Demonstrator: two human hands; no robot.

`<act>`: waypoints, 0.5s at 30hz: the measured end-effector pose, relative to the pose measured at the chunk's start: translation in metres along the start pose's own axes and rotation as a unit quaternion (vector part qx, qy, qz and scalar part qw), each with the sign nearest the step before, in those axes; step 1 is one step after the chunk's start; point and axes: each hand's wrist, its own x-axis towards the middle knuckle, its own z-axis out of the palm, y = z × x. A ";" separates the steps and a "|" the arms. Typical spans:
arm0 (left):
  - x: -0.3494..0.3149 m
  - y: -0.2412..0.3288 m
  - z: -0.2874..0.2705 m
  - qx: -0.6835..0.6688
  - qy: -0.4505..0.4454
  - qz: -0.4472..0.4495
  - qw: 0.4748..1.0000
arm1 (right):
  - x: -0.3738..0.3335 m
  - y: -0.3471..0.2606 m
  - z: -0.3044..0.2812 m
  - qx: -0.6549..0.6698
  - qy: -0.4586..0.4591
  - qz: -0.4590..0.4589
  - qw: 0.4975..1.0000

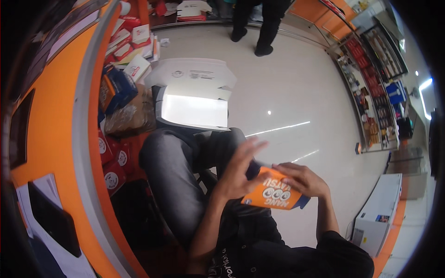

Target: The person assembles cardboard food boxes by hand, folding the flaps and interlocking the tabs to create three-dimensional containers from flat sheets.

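Observation:
An orange and dark blue carton (273, 191) is tilted above my lap. My right hand (303, 180) grips its right side, with the fingers bent over the top edge. At the carton's left end is my left hand (238, 173), slightly blurred. Its fingers stretch up and apart, and its thumb lies against the carton's face. Just beyond my knees stands a larger carton (194, 110), white inside and dark outside. Its white lid flap (190, 74) is folded back, and no contents show inside. What supports that carton is hidden.
An orange counter (60, 125) runs along my left, bearing papers and a black phone (54, 217). Red-and-white boxes (134, 65) and a plastic-wrapped brown bundle (130, 116) are piled beside it. A person (259, 23) stands beyond. Stocked shelves (371, 88) and a white chest-like appliance (378, 213) stand right.

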 end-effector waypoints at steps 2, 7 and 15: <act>-0.008 0.003 0.007 -0.029 -0.151 -0.073 0.985 | 0.006 0.000 0.009 -0.047 -0.015 0.000 0.999; -0.012 -0.023 0.010 0.002 -0.013 -0.123 0.992 | 0.014 0.023 0.019 -0.196 0.248 0.015 0.949; -0.003 -0.031 0.032 -0.030 0.048 -0.139 0.989 | 0.009 0.047 0.023 0.237 0.284 0.252 0.894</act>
